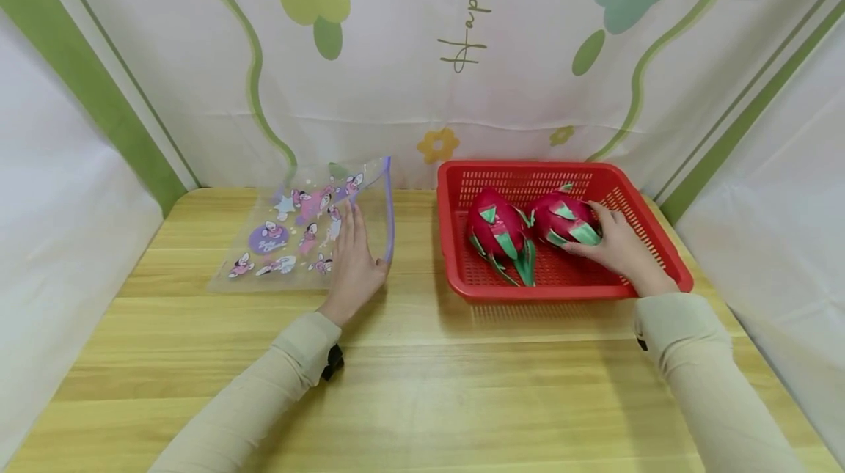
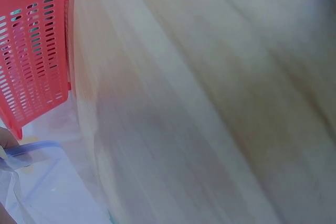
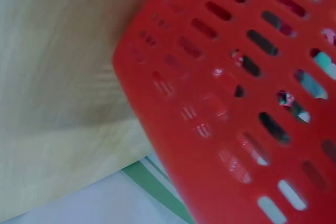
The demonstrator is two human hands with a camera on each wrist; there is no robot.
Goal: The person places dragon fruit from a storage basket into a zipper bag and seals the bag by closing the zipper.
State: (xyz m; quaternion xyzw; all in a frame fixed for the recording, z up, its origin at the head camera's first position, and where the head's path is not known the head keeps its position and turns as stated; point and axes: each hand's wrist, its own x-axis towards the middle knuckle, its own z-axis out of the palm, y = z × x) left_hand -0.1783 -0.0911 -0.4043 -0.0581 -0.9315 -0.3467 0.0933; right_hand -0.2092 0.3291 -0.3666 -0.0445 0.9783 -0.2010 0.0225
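On the table's left lies a clear printed zip bag (image 1: pixel 267 240), its purple-edged mouth facing right and partly raised. My left hand (image 1: pixel 356 260) is at that mouth, fingers extended against the bag and thumb near the purple edge. In the left wrist view the bag (image 2: pixel 58 182) spreads between the thumb and the other fingers. My right hand (image 1: pixel 617 242) reaches into a red basket (image 1: pixel 561 292) and grips a dragon fruit (image 1: pixel 561 216) from its right side. A second dragon fruit (image 1: pixel 498 227) with long green leaves sits beside it on the left.
A wooden table (image 1: pixel 422 385) lies under everything. White cloth with printed flowers (image 1: pixel 439 144) hangs close behind the bag and basket, with more cloth (image 1: pixel 779 187) at the sides. The basket's slotted wall (image 3: pixel 210 114) fills much of the right wrist view.
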